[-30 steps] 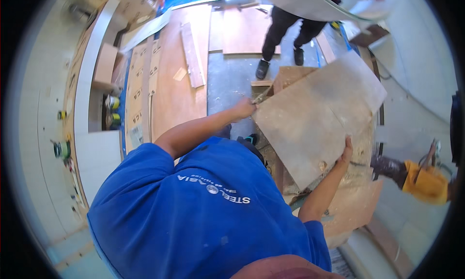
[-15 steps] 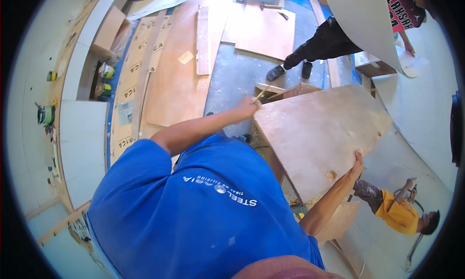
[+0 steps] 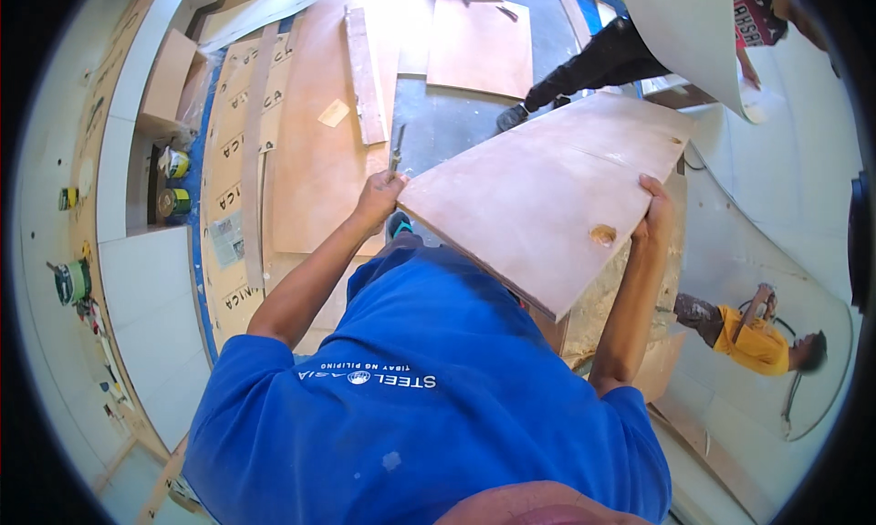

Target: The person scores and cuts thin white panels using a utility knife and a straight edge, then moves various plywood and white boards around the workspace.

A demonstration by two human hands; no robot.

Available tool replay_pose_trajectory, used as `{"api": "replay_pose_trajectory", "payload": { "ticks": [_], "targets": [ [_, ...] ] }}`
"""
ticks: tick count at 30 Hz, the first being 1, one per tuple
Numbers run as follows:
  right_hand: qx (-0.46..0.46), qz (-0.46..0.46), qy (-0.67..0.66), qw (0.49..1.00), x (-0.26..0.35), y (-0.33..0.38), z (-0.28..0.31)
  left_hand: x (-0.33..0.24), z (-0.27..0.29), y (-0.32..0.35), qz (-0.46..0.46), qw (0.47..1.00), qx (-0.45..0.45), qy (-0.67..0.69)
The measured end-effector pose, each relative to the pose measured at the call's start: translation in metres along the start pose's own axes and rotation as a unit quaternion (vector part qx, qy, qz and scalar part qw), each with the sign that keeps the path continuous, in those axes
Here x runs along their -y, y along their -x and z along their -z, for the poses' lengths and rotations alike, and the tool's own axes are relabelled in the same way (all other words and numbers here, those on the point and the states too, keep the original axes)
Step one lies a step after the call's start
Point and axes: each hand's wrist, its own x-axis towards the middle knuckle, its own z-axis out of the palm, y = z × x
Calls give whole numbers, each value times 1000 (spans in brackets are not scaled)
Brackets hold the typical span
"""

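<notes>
Presently listed, near to far:
Right hand (image 3: 655, 217): clamped on near right edge of plywood panel (image 3: 547, 206).
Left hand (image 3: 377, 199): gripping panel's left corner, apparently also a thin tool (image 3: 396, 151).
Plywood panel: raised, tilted, above floor.
Background: plywood sheets (image 3: 479, 41) lying flat.

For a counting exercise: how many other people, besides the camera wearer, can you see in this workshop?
2. A person in black trousers stands at the top holding a white sheet; a person in a yellow shirt is at the right. Others may be hidden.
</notes>
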Motion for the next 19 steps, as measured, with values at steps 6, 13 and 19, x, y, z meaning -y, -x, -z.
{"api": "replay_pose_trajectory", "payload": {
  "ticks": [6,13,19],
  "targets": [
    [42,-15,14,999,-43,-28,-104,-6,90,0,-23,990,-119,70],
    [34,-165,49,985,-182,-112,-191,32,156,45,174,933,-227,216],
    [67,-205,39,976,-188,-170,-212,41,166,-4,116,930,-227,266]
  ]
}}
